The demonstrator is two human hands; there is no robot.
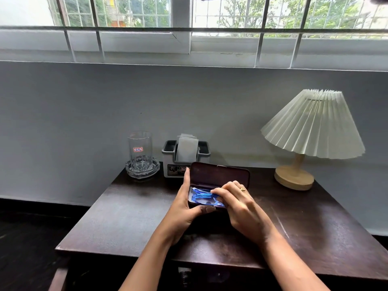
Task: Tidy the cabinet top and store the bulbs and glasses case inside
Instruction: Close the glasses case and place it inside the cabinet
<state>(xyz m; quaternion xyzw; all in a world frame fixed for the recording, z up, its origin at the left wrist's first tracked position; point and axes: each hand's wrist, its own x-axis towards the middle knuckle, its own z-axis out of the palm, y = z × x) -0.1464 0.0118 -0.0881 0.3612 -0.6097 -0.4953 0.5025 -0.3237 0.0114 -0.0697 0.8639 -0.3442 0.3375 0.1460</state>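
From the head view, a dark brown bench (126,217) is standing against a plain grey wall (84,112). Its top is looking a bit dusty and scratched, with a long pale scratch on the right side. Above the wall, a big window (189,24) with white bars is letting in daylight, and green trees are showing outside.

The glasses case (218,177) is sitting open near the middle of the bench, with its dark lid standing up at the back. Blue glasses (201,196) are lying inside the bottom half.

The left hand (184,206) is gripping the left end of the case, with the thumb lying along the front edge and the fingers going up the side. The right hand (241,208) (it is wearing a ring) is curling over the case, and its fingertips are pinching the blue glasses.

At the back left, a tall clear glass (140,151) is standing in a glass dish (142,170). Just beside it, a small grey and white box (185,159) is holding white paper. At the back right, a lamp (310,131) with a folded white shade is standing on a round wooden foot, well apart from the case.
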